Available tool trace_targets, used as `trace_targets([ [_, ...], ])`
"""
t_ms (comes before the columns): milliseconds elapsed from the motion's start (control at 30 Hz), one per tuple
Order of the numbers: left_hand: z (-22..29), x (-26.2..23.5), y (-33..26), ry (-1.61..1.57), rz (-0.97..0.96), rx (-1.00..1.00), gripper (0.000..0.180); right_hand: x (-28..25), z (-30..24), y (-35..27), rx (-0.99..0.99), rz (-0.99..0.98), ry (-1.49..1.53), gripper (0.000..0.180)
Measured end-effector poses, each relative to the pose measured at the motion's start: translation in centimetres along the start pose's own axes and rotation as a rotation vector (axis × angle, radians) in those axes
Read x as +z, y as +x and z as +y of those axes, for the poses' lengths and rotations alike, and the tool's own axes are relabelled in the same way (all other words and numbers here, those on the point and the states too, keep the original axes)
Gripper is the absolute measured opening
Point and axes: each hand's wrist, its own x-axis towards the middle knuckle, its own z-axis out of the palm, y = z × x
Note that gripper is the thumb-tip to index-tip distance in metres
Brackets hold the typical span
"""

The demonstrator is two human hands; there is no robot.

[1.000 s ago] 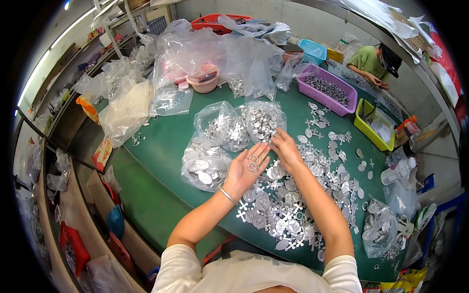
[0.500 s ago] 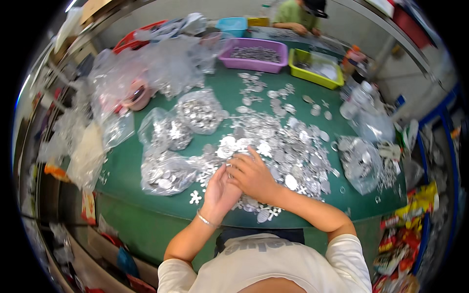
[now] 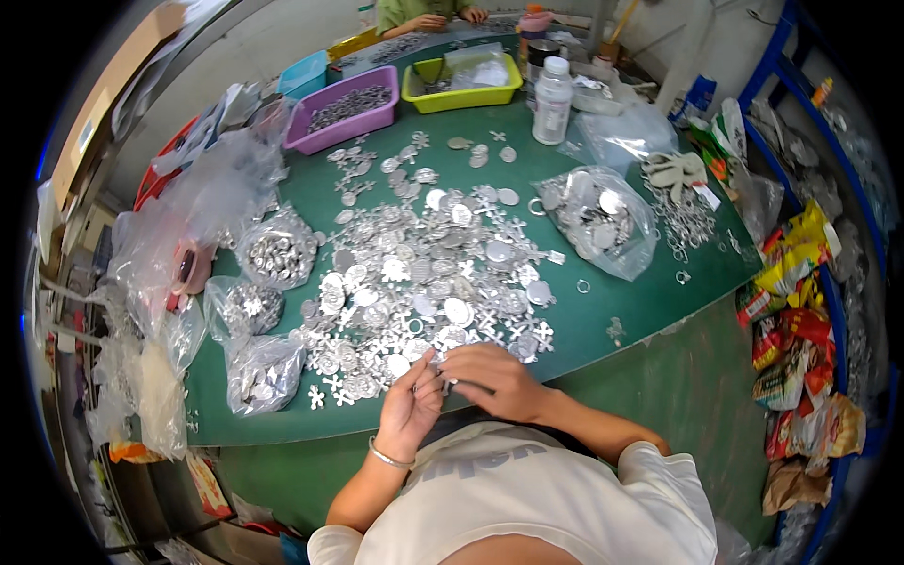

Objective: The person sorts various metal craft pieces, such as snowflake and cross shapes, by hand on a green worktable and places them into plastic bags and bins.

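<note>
Close to the table's near edge, my left hand (image 3: 412, 412) and my right hand (image 3: 494, 382) meet with their fingertips together. The fingers of both are curled in a pinch. Whatever sits between them is too small and too covered to name. Just beyond my fingers spreads a heap of flat silver metal pieces (image 3: 424, 270), many of them round discs, others knobbly and cross-like. One such cross-shaped piece (image 3: 316, 398) lies left of my left hand. A bracelet (image 3: 389, 453) circles my left wrist.
Clear bags of metal pieces stand left (image 3: 264, 372) and right (image 3: 603, 221) of the heap. Farther back are a purple tray (image 3: 344, 141), a yellow-green tray (image 3: 461, 98) and a white bottle (image 3: 553, 104). A glove (image 3: 674, 171) lies at right. Across the table, another person's hands (image 3: 428, 21) show.
The view has swung to the right, so the table things appear shifted left. My joined hands have drawn back from over the heap to its near edge, and the right-hand fingers curl more.
</note>
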Motion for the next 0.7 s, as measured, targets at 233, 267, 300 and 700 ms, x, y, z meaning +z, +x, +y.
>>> trace_targets([
  [233, -2.7, 1.5, -2.6, 0.676, 0.216, -0.016, 0.024, -8.7, 3.4, -5.2, 0.472, 0.457, -0.403, 0.015],
  [267, -3.0, 0.9, -2.6, 0.687, 0.210, -0.069, 0.024, -9.6, 4.3, -5.8, 0.463, 0.461, -0.488, 0.016],
  [300, -3.3, 0.5, -2.7, 0.696, 0.204, -0.122, 0.025, -10.2, 5.1, -6.0, 0.452, 0.463, -0.571, 0.017],
  [700, -5.1, -1.2, -1.2, 0.370, 0.246, -0.055, 0.038, -11.5, 8.3, -5.3, 0.349, 0.370, -0.620, 0.011],
])
